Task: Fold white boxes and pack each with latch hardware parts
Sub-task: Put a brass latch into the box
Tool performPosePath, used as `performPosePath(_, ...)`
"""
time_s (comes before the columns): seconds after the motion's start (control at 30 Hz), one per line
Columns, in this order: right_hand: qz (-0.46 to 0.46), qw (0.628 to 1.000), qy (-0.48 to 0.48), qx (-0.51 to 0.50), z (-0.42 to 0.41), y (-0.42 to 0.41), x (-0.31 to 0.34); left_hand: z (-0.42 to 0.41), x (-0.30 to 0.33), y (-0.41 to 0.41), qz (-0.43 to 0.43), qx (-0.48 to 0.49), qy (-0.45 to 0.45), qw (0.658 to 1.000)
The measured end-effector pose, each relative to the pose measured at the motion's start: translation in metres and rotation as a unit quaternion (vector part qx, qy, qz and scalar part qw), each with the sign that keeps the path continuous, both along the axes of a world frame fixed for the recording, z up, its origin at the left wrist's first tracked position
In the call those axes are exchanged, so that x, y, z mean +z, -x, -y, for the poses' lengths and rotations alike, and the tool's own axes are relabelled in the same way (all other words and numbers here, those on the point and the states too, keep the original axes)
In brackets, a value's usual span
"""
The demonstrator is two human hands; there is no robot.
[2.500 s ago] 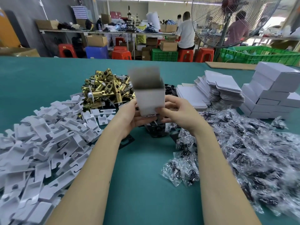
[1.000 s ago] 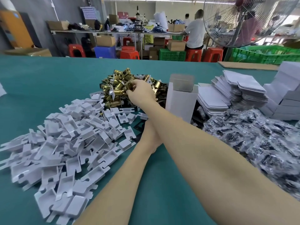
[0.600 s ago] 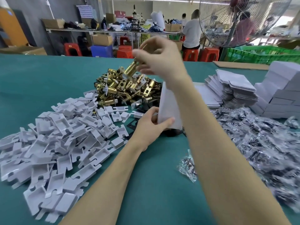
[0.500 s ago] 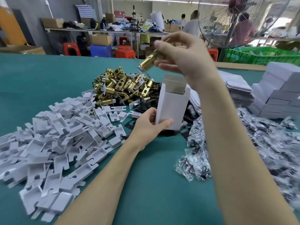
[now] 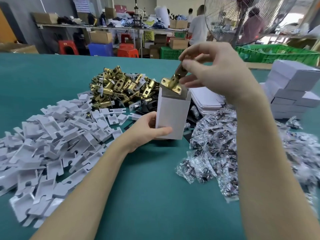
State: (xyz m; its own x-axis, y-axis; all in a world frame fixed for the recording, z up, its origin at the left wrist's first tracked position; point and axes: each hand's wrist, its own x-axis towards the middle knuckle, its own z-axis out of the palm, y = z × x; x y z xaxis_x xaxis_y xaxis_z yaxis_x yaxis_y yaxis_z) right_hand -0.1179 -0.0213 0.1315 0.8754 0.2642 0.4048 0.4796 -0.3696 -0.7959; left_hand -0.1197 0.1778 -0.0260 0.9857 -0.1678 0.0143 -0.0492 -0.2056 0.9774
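Green packing table (image 5: 142, 196): right hand (image 5: 220, 73), pinching brass latch (image 5: 173, 82), now lowers it faceplate-first into white box (image 5: 171, 116) gripped by left hand (image 5: 147, 130); insertion begun.

The green table (image 5: 52, 73) carries white inserts (image 5: 52, 144), brass latches (image 5: 121, 87) (heaped), bagged screws (image 5: 225, 153) and stacked boxes (image 5: 294, 87).
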Motion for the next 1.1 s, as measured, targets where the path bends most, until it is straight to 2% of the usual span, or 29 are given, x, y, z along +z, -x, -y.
performPosePath(0.1,0.003,0.998,0.057,0.001,-0.011,-0.004,-0.006,-0.011,0.004,0.000,-0.007,0.004,-0.005,1.000)
performPosePath(0.37,0.007,0.994,0.106,0.013,-0.004,-0.006,-0.007,-0.029,0.006,0.005,-0.015,-0.001,-0.020,1.000)
performPosePath(0.5,0.040,0.988,0.148,-0.005,0.000,-0.002,-0.002,-0.029,0.006,0.005,-0.016,-0.006,-0.045,0.999)
performPosePath(0.63,0.075,0.982,0.172,-0.018,0.005,0.003,0.006,-0.030,0.006,0.006,-0.020,-0.002,-0.033,0.999)
performPosePath(0.83,0.118,0.957,0.264,-0.019,-0.011,0.003,0.002,-0.028,0.007,0.006,-0.023,-0.017,-0.056,0.998)
performPosePath(1.0,0.156,0.955,0.249,-0.036,-0.017,-0.001,-0.001,-0.030,0.007,0.007,-0.034,-0.011,-0.018,0.999)
performPosePath(1.1,0.119,0.953,0.277,-0.013,-0.020,-0.004,-0.008,-0.029,0.007,0.008,-0.031,-0.016,-0.024,0.999)
